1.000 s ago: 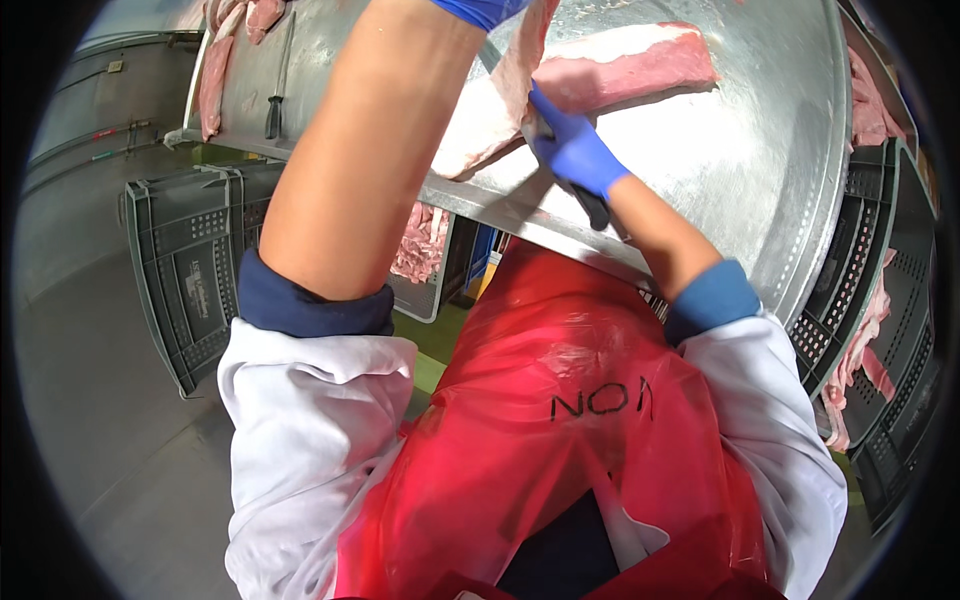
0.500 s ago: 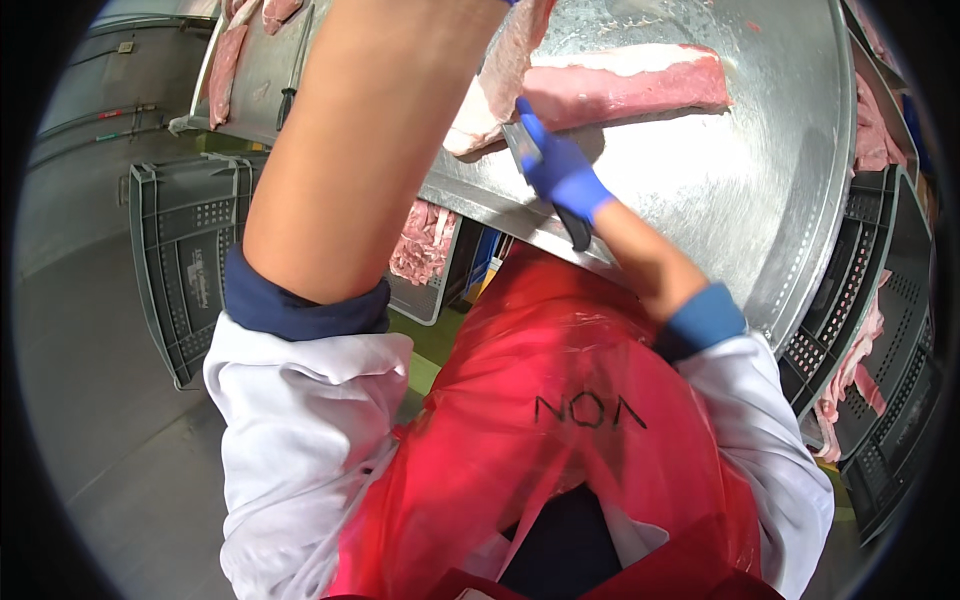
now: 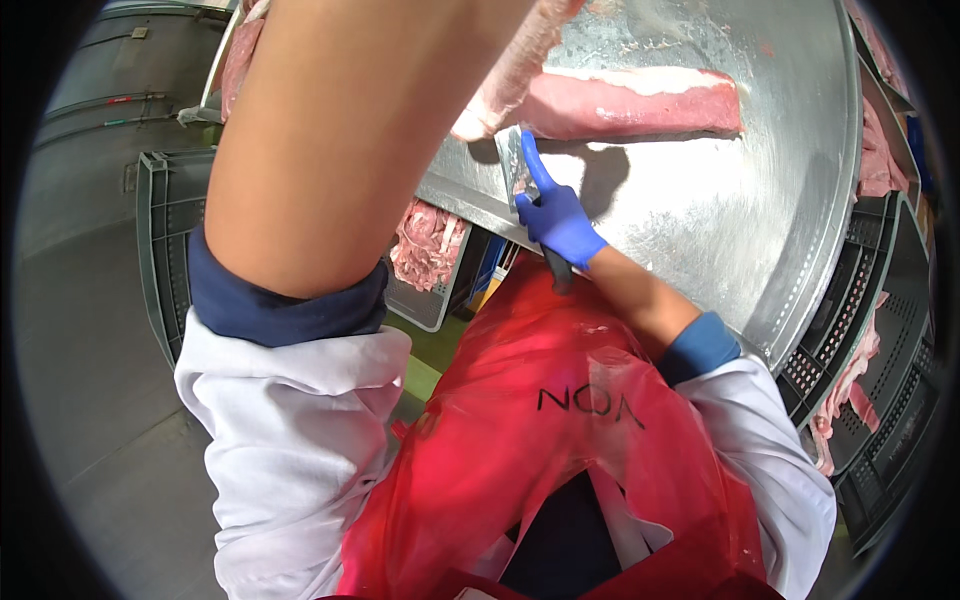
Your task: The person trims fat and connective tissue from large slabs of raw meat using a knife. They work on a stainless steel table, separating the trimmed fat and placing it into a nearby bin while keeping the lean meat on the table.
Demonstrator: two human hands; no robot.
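On the metal tabletop (image 3: pixel 690 210), the pork loin (image 3: pixel 630 105) should handle heavy, soft, slippery; grasp mid-length; right hand (image 3: pixel 565 222) clamps the knife (image 3: pixel 511 165); left hand out of view, state indeterminable

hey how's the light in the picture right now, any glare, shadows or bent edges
Head view: strong glare whitens the metal table below the long piece of meat; head view: a dark shadow lies beside the right hand; head view: the table's right edge curves, with black corners.
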